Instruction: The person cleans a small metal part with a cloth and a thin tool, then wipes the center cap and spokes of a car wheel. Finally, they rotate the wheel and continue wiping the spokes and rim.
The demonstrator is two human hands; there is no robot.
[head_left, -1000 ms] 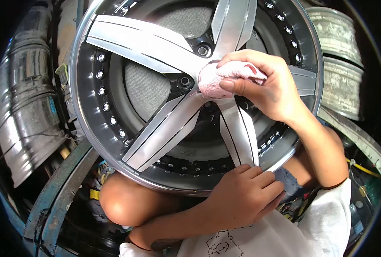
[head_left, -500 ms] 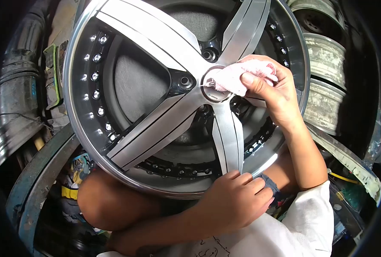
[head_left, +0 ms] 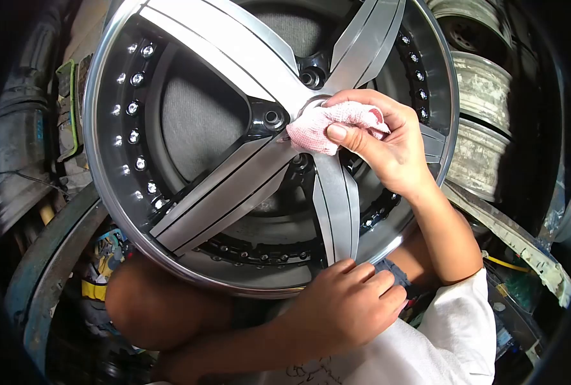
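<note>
A large silver-and-black wheel (head_left: 221,196) with broad spokes faces me over my lap. Pinched between the thumb and fingers of my right hand (head_left: 388,144), a pink-and-white cloth (head_left: 314,130) lies bunched against the hub and covers most of the centre cap (head_left: 315,101). The cloth's left end reaches the root of the lower-left spoke. At the wheel's bottom edge, my left hand (head_left: 356,301) has its fingers curled over the rim beside the end of the lower spoke. Its palm is hidden.
Dusty bare wheels (head_left: 481,86) are stacked at the upper right. On the left are a dark cylindrical part (head_left: 19,151) and a curved metal rail (head_left: 54,256). A pale, chipped rail (head_left: 510,240) runs along the right. Small clutter (head_left: 109,256) lies by my knee.
My right hand and the cloth have moved left and slightly down across the hub, covering more of it. The wheel appears slightly farther left in view. My left hand stays at the rim.
</note>
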